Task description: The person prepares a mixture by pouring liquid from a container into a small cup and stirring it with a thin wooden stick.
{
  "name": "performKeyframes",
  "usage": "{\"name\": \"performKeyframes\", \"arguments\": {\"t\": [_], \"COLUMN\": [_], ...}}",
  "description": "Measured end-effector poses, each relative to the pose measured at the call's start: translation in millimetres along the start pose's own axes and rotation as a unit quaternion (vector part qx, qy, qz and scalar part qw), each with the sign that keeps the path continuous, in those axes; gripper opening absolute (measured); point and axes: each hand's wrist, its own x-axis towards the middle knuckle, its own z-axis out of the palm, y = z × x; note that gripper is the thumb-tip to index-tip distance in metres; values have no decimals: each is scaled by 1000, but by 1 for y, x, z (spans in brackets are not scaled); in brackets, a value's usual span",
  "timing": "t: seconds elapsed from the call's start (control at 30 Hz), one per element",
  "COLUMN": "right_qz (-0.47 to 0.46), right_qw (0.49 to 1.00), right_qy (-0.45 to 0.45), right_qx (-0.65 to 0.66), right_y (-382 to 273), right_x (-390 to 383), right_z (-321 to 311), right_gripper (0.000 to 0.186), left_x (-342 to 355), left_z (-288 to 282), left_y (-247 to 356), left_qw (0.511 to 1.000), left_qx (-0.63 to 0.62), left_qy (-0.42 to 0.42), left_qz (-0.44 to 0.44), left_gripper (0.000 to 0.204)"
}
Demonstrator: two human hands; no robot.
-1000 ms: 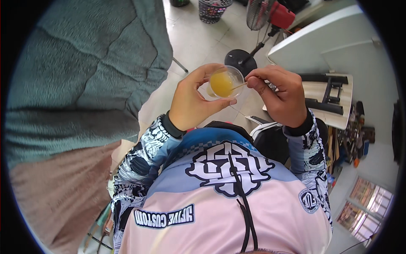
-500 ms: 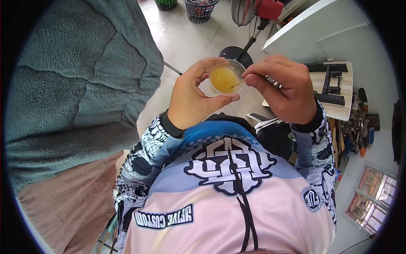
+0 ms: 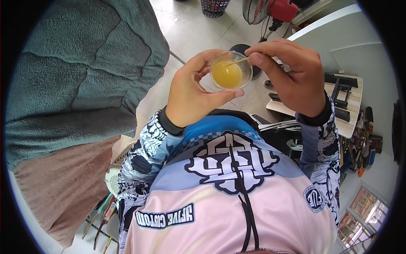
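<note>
A small clear plastic cup [image 3: 248, 76] with yellow liquid [image 3: 227, 75] in it is held up in front of my chest. My left hand [image 3: 192, 86] wraps round its side, thumb along the near edge and fingers behind the far side. Between the thumb and forefinger of my right hand [image 3: 294, 74] is pinched a thin wooden stick [image 3: 238, 62]. The stick slants over the cup's right rim, and its tip dips into the liquid near the far side.
A teal quilted blanket [image 3: 84, 72] and a brown one [image 3: 63, 186] hang at the left. Ahead stand a fan [image 3: 255, 10] and a dark laundry basket [image 3: 215, 7] on the tiled floor. At the right, a folded wooden-topped table [image 3: 353, 110] leans near cluttered tools [image 3: 359, 139].
The stick's tip has shifted from the near right of the cup to its far side. My right hand has moved up and slightly right. The cup has moved slightly right.
</note>
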Motion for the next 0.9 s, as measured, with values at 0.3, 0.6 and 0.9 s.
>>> {"name": "performKeyframes", "arguments": {"t": [0.3,0.6,0.9], "right_qz": [-37,-86,-80], "right_qw": [999,996,996], "right_qy": [17,-17,-44], "right_qx": [19,-24,-11], "right_y": [-17,-47,-95], "right_x": [-9,1,14], "right_z": [17,23,3], "right_gripper": [7,10,13], "left_x": [-32,-54,-58], "left_z": [-6,-21,-36], "left_y": [9,25,70], "left_qw": [999,999,1000], "left_qx": [23,22,19], "left_qy": [23,32,12], "left_qz": [2,23,21], "left_gripper": [76,76,69]}}
